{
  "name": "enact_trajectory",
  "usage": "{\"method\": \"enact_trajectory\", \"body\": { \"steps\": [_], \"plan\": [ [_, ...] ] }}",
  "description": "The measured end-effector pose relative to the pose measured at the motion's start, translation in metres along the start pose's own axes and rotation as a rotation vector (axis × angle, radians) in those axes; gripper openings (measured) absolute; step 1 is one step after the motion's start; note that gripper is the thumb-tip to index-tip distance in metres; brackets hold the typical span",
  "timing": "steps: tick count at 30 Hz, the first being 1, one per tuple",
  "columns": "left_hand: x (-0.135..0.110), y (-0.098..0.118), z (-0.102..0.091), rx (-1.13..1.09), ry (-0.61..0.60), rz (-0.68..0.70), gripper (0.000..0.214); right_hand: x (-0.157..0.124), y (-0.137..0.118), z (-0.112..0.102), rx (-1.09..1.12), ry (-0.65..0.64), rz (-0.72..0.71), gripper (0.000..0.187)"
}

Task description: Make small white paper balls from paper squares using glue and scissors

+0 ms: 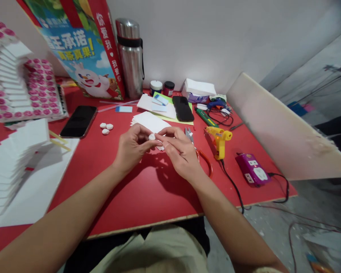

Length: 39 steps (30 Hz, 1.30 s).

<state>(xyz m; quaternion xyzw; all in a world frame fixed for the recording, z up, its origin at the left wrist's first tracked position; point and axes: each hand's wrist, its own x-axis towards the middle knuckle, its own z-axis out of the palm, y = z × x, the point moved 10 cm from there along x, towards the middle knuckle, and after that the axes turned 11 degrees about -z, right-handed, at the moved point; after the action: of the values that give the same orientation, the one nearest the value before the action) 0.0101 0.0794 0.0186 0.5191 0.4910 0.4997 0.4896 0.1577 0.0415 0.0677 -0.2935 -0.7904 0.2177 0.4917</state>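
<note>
Both my hands meet over the middle of the red table (147, 189). My left hand (132, 146) pinches a small round white piece (152, 137) between thumb and fingers. My right hand (179, 151) has its fingers closed on the same white piece from the right side. Just beyond my fingers lies a stack of white paper cards (149, 121). Three similar white round pieces (106, 128) lie on the table to the left.
A black phone (78, 121) lies left, another (182, 108) at the back. A yellow glue gun (220, 141), scissors (200, 153) and a purple power strip (252, 168) sit right. Stacked white cards (14, 159), pink-dotted cards (42, 87), a steel flask (130, 57) and a bag (82, 49) stand behind.
</note>
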Motion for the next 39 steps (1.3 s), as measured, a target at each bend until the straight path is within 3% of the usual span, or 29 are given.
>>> {"method": "enact_trajectory", "body": {
  "steps": [15,23,27,30,35,39],
  "plan": [
    [-0.002,0.011,-0.002,-0.161,0.017,0.058,0.028,0.001,-0.002,0.000,0.042,-0.036,0.022,0.037],
    [0.001,0.016,-0.009,-0.183,0.056,0.035,0.032,0.001,-0.002,-0.010,0.038,0.043,0.023,0.029],
    [0.006,0.004,0.002,-0.260,-0.098,-0.049,0.030,-0.004,0.016,-0.020,0.088,0.195,0.180,0.012],
    [0.007,-0.011,0.013,-0.336,-0.232,-0.168,0.032,-0.011,0.034,-0.020,0.226,0.274,0.349,0.016],
    [0.003,-0.016,0.023,-0.326,-0.317,-0.225,0.030,-0.019,0.054,-0.004,0.519,0.290,0.535,0.027],
    [0.000,-0.014,0.026,-0.255,-0.324,-0.216,0.029,-0.024,0.060,0.016,0.699,0.196,0.667,0.038]
  ]
}}
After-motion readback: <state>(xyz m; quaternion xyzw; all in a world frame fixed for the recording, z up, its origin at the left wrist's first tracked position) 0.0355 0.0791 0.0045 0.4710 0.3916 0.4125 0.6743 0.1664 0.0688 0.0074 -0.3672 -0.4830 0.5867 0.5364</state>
